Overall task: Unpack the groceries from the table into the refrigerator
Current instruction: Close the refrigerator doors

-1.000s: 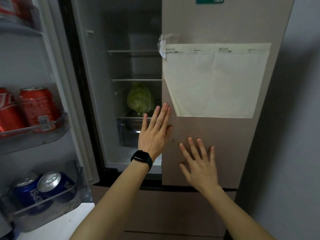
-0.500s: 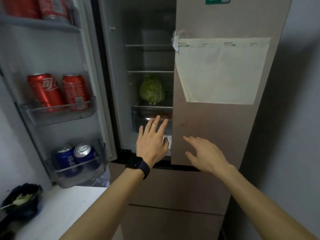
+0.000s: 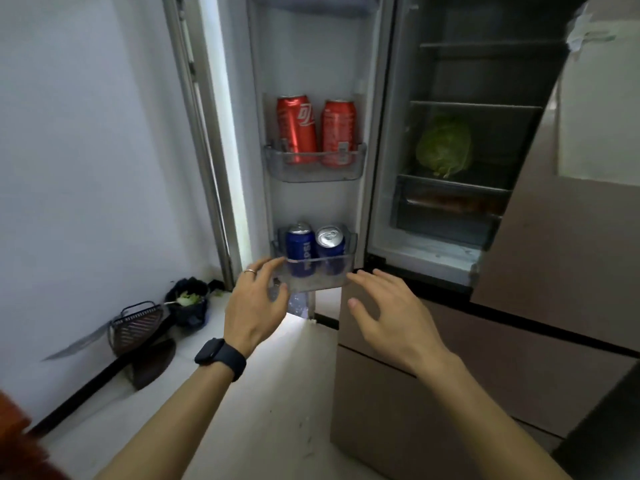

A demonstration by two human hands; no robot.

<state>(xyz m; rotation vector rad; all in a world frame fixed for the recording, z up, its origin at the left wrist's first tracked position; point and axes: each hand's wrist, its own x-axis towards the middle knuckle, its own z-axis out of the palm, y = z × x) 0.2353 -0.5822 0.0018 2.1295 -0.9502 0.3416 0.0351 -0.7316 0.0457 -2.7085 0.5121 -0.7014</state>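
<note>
The refrigerator's left door stands open. Its middle bin holds two red cans; its lowest bin holds two blue cans. A green cabbage lies on a shelf inside the dark compartment, above a clear drawer. My left hand, with a ring and a black watch, hovers open just left of the lowest bin. My right hand is open, fingers spread, just below and right of that bin. Neither hand holds anything.
The right fridge door is nearly closed, with paper taped on it; lower drawers sit beneath. On the white floor at left stand a dark dustpan and a black bag with green scraps, by the wall.
My view has swung left and down, bringing the open left door to the centre. Both hands have come off the right door and dropped toward the lowest door bin.
</note>
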